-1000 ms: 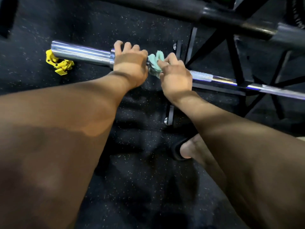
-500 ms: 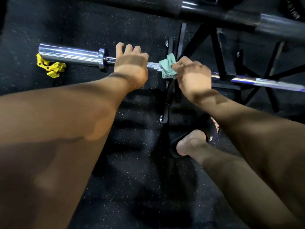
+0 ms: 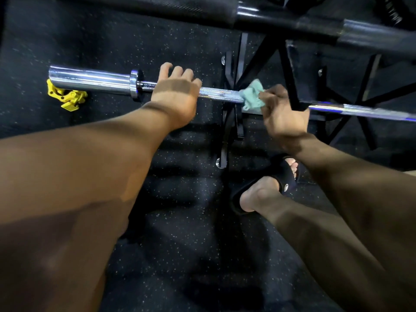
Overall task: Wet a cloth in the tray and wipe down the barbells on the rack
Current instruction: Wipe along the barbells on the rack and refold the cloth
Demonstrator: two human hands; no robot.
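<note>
Head view: wiping step in hand, wetting judged already done. Chrome barbell (image 3: 216, 93) lies across the black rack (image 3: 290, 82), low over the floor. Left hand (image 3: 174, 95) grips the knurled shaft just inboard of the collar, fingers (image 3: 177, 72) curled over the top. Right hand (image 3: 282, 111) holds a pale green cloth (image 3: 252, 96) bunched round the shaft beside a rack upright, fingers closed on it. Next move likely calls for sliding the cloth along the shaft while the left hand steadies it. A second, dark barbell (image 3: 281, 21) crosses above. Surface: black speckled rubber floor (image 3: 180, 221); yellow collar clamp (image 3: 67, 96) lying under the sleeve end; sandalled foot (image 3: 267, 190) below. No tray in view.
</note>
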